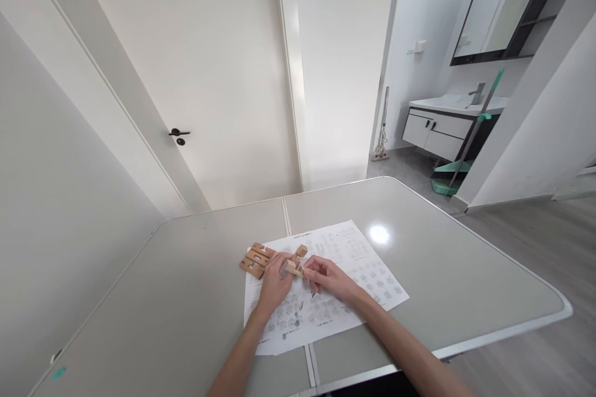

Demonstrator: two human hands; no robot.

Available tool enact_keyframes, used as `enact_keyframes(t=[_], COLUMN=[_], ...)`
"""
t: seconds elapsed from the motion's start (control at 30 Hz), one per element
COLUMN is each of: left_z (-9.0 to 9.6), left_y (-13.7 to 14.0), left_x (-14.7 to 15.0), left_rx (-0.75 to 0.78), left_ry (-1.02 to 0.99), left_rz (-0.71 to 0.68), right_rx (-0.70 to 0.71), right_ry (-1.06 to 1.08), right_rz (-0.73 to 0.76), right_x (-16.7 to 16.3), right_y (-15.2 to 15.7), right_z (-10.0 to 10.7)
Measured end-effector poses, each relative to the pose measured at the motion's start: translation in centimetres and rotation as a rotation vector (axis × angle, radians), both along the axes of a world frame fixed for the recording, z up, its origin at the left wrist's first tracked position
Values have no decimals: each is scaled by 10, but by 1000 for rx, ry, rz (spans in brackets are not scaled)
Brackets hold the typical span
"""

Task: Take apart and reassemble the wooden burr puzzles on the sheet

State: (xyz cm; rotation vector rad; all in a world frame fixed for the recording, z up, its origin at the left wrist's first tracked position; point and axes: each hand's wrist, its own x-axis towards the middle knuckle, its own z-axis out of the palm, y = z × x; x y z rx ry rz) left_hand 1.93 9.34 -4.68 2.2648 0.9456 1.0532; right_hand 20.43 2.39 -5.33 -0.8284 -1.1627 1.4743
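Note:
Over the printed paper sheet point(342, 316), my left hand point(276, 282) is closed around a small light wooden puzzle piece point(292, 267). From the other side, my right hand point(329, 275) pinches the right end of that piece, its fingers bent. Another wooden block end point(302, 250) sticks up just beyond my fingertips; whether it joins the held piece I cannot tell. Several flat brown wooden plates point(255, 258) with cut-out holes lie side by side to the left, partly behind my left hand. My fingers cover much of the held wood.
The sheet, printed with rows of small figures, lies across the seam point(285, 217) of a grey folding table point(186, 298) with a pale metal rim. A closed white door point(223, 74) stands behind it. A broom and green dustpan point(446, 188) are at the right, by a washbasin cabinet point(437, 130).

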Motion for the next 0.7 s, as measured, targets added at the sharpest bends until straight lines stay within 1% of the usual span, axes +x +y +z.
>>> enact_keyframes(t=[0.1, 0.2, 0.27, 0.4, 0.57, 0.63, 0.7], left_z=[-3, -5, -6, -7, -6, -6, -5], left_y=[3, 6, 7, 6, 1, 0, -1], left_x=[-2, -3, -3, -2, 0, 0, 0], left_rx=[25, 65, 97, 162, 274, 282, 283], left_ry=[2, 2, 0, 5, 73, 83, 86], left_rz=[55, 100, 118, 132, 122, 117, 108], right_rx=[18, 20, 14, 8, -12, -22, -31], right_ry=[-40, -56, -59, -56, -47, -44, -36], right_rz=[11, -18, -80, -250, -442, -483, -490], right_x=[-6, -8, -7, -3, 2, 3, 4], right_y=[0, 0, 0, 2, 9, 10, 11], right_z=[-4, -4, -2, 1, -5, -7, -8])
